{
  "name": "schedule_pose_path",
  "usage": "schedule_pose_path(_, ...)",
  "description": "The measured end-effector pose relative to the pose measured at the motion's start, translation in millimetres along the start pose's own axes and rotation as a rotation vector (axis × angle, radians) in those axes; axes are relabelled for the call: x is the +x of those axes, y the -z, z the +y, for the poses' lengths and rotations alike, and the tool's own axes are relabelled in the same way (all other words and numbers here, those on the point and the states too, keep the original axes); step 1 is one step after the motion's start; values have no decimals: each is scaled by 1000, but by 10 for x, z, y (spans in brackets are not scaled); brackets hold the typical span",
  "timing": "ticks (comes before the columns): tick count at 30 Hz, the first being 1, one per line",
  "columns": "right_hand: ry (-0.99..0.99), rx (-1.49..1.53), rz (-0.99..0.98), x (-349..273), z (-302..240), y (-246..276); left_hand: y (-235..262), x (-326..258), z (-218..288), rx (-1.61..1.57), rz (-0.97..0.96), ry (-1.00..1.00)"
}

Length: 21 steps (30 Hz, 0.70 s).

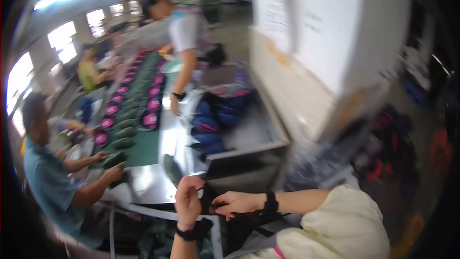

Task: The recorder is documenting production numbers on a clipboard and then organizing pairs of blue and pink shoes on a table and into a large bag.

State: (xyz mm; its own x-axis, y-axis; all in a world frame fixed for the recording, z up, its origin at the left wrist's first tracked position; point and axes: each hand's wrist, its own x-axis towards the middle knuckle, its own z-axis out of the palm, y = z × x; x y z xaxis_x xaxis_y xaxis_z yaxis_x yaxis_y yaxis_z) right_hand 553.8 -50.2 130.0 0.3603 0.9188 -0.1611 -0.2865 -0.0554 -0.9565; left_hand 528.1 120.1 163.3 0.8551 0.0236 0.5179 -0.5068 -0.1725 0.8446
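My left hand [188, 204] is raised at the near edge of the work table, its fingers curled inward. Just beyond it, a dark green shoe-shaped piece [171, 169] stands tilted against the shiny metal tabletop; I cannot tell if the hand touches it. To its right, my right hand [235, 203] reaches leftward, fingers bent together at a dark thing [207, 203] between the hands, too blurred to name. Both wrists wear black bands. Below my hands, several dark green pieces [155, 240] lie inside a pale-rimmed frame [216, 240].
A green conveyor [143, 156] carries rows of dark green and pink-and-black pieces. A co-worker [57, 177] at left holds a green piece; another person [182, 33] stands beyond. A metal-sided bin [249, 156] holds blue bundles [207, 124]. A white pillar [311, 43] rises at right.
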Motion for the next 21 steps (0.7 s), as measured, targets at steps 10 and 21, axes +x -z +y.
schedule_pose_path(10, 453, -144, 912, -1649, 452, -585, -1636, -1163, -37, -555, -673, 300)
schedule_pose_path(21, -159, -760, 1579, -4249, 1304, -1651, -3593, 365, 857, -855, -136, 21)
